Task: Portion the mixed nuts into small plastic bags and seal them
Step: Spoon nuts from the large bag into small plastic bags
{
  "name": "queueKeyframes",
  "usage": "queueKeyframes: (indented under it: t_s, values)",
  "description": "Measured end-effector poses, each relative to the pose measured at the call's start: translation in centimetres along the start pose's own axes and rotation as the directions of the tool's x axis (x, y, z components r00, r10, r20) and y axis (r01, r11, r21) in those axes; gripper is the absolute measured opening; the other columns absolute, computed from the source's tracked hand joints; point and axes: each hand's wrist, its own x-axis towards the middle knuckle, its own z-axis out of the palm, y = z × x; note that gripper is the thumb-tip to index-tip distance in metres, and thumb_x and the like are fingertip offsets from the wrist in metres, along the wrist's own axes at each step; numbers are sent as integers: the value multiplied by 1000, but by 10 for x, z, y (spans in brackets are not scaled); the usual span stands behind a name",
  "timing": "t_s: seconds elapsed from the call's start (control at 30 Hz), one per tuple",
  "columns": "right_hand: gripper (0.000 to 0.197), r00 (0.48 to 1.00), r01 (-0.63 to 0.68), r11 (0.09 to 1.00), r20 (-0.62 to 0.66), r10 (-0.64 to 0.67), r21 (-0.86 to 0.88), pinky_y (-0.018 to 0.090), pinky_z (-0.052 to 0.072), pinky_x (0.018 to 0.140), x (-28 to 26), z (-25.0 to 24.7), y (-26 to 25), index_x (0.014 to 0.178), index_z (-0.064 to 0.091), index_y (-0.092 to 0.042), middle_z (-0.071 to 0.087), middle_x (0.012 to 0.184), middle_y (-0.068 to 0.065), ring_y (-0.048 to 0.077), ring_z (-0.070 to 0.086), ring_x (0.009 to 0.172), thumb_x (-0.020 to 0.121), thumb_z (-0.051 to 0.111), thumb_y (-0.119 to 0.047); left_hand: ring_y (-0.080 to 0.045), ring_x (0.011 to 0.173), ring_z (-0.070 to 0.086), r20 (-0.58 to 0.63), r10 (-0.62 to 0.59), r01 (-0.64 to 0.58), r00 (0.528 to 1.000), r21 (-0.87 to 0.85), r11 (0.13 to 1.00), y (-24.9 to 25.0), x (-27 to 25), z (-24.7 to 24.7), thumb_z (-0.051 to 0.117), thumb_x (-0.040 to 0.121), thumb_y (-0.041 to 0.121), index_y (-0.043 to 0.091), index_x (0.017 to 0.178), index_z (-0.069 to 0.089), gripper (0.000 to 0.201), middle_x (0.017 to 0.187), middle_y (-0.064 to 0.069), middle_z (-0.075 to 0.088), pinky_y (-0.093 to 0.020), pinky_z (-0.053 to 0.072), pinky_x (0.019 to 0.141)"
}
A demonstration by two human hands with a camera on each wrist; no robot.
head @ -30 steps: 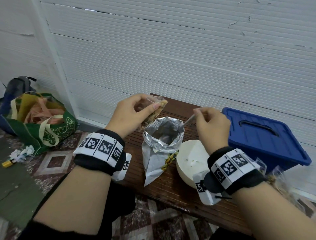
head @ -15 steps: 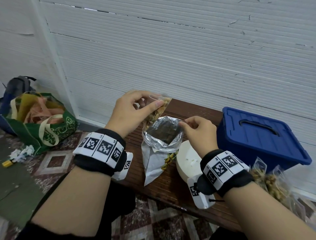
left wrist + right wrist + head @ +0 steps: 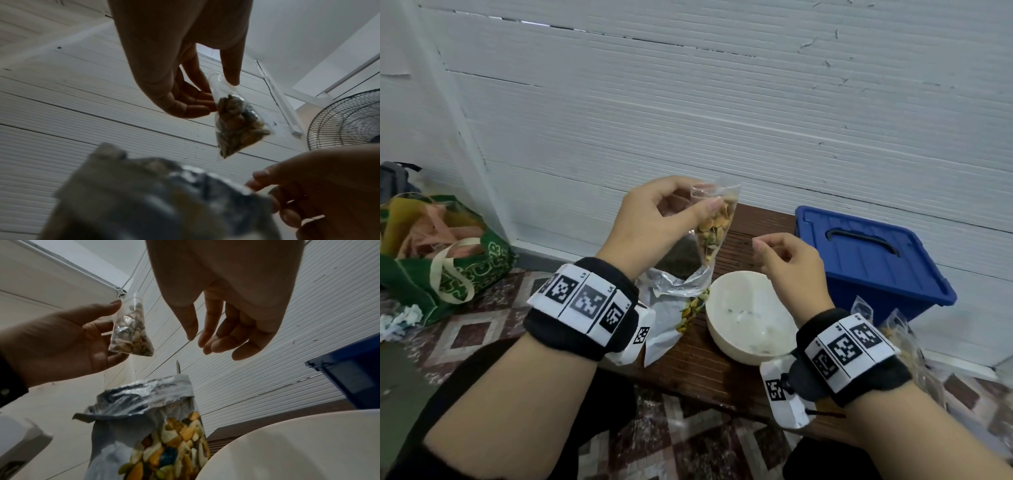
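My left hand (image 3: 703,198) is raised above the table and pinches the open top of a small clear bag (image 3: 714,222) half full of mixed nuts. The left wrist view shows the small bag (image 3: 236,123) hanging from thumb and fingers. Below it stands the open foil nut bag (image 3: 674,284), with a spoon handle (image 3: 177,368) sticking out of its mouth. My right hand (image 3: 770,250) hovers to the right of the foil bag, over the white bowl (image 3: 750,342), fingers relaxed and holding nothing. The right wrist view shows the foil bag (image 3: 148,426) with its printed nuts.
A blue lidded box (image 3: 869,260) sits at the right end of the brown wooden bench (image 3: 695,370). Several filled small bags (image 3: 893,329) lie by its front corner. A green tote bag (image 3: 445,253) rests on the tiled floor at left. A white wall is close behind.
My right hand let go of the spoon in the foil bag and drew back to the right, empty. My left hand lifted the small bag higher.
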Motion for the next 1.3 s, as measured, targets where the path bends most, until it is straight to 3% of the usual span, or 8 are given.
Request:
queueKeyframes:
  t_s: [0.1,0.33,0.53,0.73,0.9,1.17,1.23,1.3]
  values:
    - [10,999,-26,999,-43,27,36,42,55,80,-6,-23,8,82,65,-31,67,80,1,19,62,78,91,62,-28,-17,89,69,62,-8,9,998,-5,1000,2,-3,20,74,80,30,24,99,73,20,93,2,74,-39,58,77]
    - [10,981,-95,984,-154,118,151,32,53,70,-18,-78,28,88,67,-22,68,80,4,13,59,67,93,59,-19,-1,79,65,159,-2,2,987,-1,1000,-1,-18,83,75,82,25,19,97,73,17,92,7,72,-16,53,70]
    - [8,960,-87,953,-230,158,291,25,50,64,-19,-115,28,89,67,-19,67,82,4,12,58,66,93,60,-20,1,75,66,226,-113,125,968,-40,991,-16,-37,133,73,84,23,21,93,71,9,88,12,71,-17,53,72]
    - [8,932,-57,905,-302,199,422,26,51,64,-20,-141,28,91,67,-16,66,82,7,13,58,68,93,59,-16,-15,88,69,223,-257,286,941,-112,952,-39,-45,168,72,85,24,24,92,67,9,96,5,71,-43,58,82]
    - [8,924,-61,892,-312,220,447,24,51,62,-20,-145,32,91,67,-16,65,81,5,13,57,67,93,59,-16,-18,93,69,226,-336,379,914,-181,908,-47,-40,191,67,89,15,18,94,62,7,101,0,67,-43,58,84]
    - [8,921,-62,891,-319,225,449,24,51,62,-20,-147,36,95,66,-14,65,81,5,13,57,67,94,58,-17,-20,97,67,194,-362,378,912,-56,924,-63,-37,210,69,87,22,25,91,62,9,101,5,65,-45,55,89]
    - [7,921,-66,889,-316,230,454,24,51,62,-20,-147,37,94,66,-16,65,81,5,13,57,68,93,58,-17,-17,94,67,200,-349,361,915,-24,932,-63,-37,212,70,87,23,26,91,61,10,100,5,66,-41,56,87]
    - [7,919,-71,887,-315,235,457,24,51,62,-20,-147,38,92,66,-17,65,81,4,13,57,67,93,59,-17,-10,91,65,218,-330,332,918,30,943,-63,-38,212,70,87,24,27,89,59,12,96,9,65,-28,55,81]
